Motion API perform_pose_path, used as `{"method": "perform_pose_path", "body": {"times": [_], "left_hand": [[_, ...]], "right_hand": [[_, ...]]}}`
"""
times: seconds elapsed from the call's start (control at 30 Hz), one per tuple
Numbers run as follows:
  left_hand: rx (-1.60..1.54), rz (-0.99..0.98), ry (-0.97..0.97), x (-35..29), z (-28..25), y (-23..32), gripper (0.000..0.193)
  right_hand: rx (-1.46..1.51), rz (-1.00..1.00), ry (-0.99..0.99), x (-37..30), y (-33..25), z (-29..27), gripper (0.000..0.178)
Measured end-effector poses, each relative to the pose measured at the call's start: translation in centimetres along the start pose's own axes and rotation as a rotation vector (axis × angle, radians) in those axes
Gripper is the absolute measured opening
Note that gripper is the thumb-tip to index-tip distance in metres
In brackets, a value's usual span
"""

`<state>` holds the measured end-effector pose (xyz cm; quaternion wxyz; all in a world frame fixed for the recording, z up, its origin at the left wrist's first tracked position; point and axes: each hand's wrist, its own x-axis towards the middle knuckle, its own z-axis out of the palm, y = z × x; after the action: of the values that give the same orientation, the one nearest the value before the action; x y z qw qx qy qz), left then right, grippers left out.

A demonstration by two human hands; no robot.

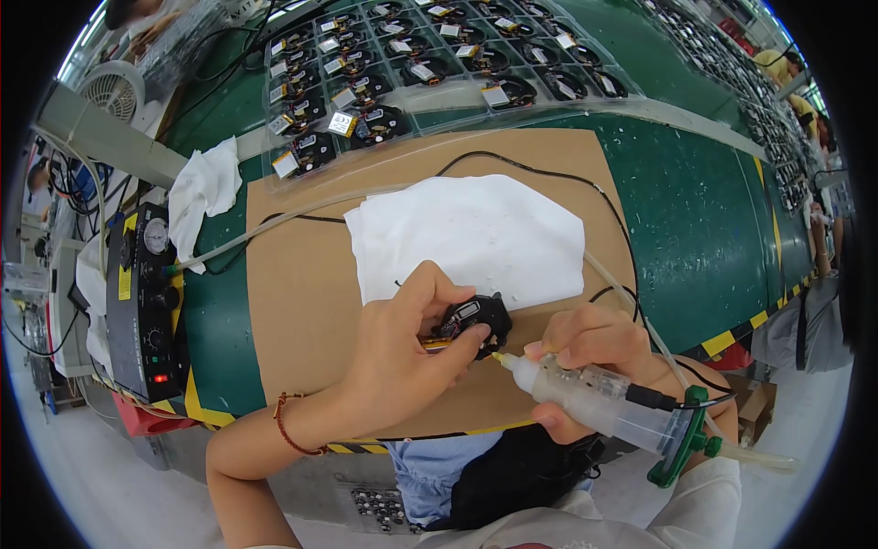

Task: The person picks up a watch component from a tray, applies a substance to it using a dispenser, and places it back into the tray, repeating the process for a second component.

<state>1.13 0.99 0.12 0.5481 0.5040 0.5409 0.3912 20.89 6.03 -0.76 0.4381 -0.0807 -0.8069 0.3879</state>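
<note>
Between the thumb and fingers of my left hand (402, 343) is a small round black electronic module (483, 316), tilted, with a flat metallic part on its face. My right hand (590, 352) is wrapped round a translucent glue dispensing syringe (599, 403) with a green cap (686, 439) at its rear. The syringe's yellowish tip (500, 357) points left at the module's lower edge; whether it touches cannot be made out. Beneath and beyond both hands, a white cloth (476, 233) lies on a brown cardboard sheet (302, 320).
A clear compartment tray (430, 96) of similar modules with silvery batteries stands at the back. At left is a black dispenser controller (142, 302) with a gauge and red light. A tube and black cable (549, 172) cross the cardboard. A crumpled cloth (206, 197) lies near the controller.
</note>
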Motion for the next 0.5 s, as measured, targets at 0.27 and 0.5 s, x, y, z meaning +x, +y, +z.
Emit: {"method": "perform_pose_path", "body": {"times": [0.27,0.5], "left_hand": [[0.007,0.012,0.005,0.0,0.0,0.0,0.024],[0.026,0.003,0.000,0.0,0.0,0.0,0.024]], "right_hand": [[0.032,0.168,-0.064,-0.3,-1.0,-0.5,0.052],[0.000,0.001,0.055,-0.1,0.1,-0.1,0.050]]}}
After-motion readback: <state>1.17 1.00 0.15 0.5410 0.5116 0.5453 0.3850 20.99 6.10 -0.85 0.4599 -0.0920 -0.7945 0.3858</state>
